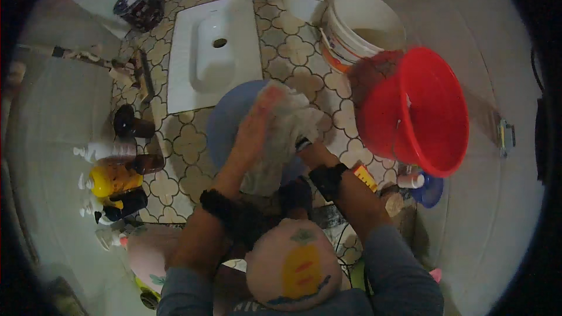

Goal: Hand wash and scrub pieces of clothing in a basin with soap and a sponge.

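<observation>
A pale, wet-looking cloth [287, 120] is bunched above a blue basin [225, 114] in front of me, and part of it hangs toward me. My left hand [257, 120] is closed against the cloth's left side, its fingers blurred by motion. My right hand [307, 140] grips the cloth from the right; folds cover most of its fingers. A dark band circles the right wrist. The basin's inside is largely hidden behind the cloth and my arms.
A white squat toilet [240, 64] is set in the patterned floor ahead. A red tub [380, 117] stands tilted at right, near white buckets [339, 29]. Several bottles [108, 180] line the left side. A dark bin [140, 9] sits far left; a small blue bowl [432, 190] lies right.
</observation>
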The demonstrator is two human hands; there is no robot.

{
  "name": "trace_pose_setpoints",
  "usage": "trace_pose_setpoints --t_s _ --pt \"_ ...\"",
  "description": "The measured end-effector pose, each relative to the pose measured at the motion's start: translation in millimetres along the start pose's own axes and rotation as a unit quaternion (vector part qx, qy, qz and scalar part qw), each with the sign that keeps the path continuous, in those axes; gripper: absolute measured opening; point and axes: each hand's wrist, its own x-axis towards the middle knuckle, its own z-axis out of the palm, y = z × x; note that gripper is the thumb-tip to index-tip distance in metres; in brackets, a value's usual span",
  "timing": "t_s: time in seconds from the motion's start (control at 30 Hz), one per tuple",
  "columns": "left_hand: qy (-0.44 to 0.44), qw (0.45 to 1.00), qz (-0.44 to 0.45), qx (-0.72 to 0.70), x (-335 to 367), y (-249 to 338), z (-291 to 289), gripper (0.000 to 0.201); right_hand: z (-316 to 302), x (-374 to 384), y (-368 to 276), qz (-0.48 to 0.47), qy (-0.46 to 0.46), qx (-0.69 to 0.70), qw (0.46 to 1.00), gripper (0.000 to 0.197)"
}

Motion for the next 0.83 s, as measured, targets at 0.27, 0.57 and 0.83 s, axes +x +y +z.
trace_pose_setpoints --t_s 0.27,0.57,0.83 --pt "0.062 0.97 -0.211 -0.106 -9.6 -38.3 -46.4 0.071 21.9 -0.1 -11.2 -0.283 0.046 -0.664 0.69 0.031" --pt "-0.004 0.863 -0.364 -0.351 -13.7 -11.2 -34.9 0.064 -22.0 44.5 -80.2 0.054 -0.009 -0.226 0.972 0.039" --pt "-0.108 0.733 -0.285 -0.609 -14.7 -35.5 -18.7 0.058 23.8 24.6 21.4 -0.302 0.105 -0.907 0.273 0.063"
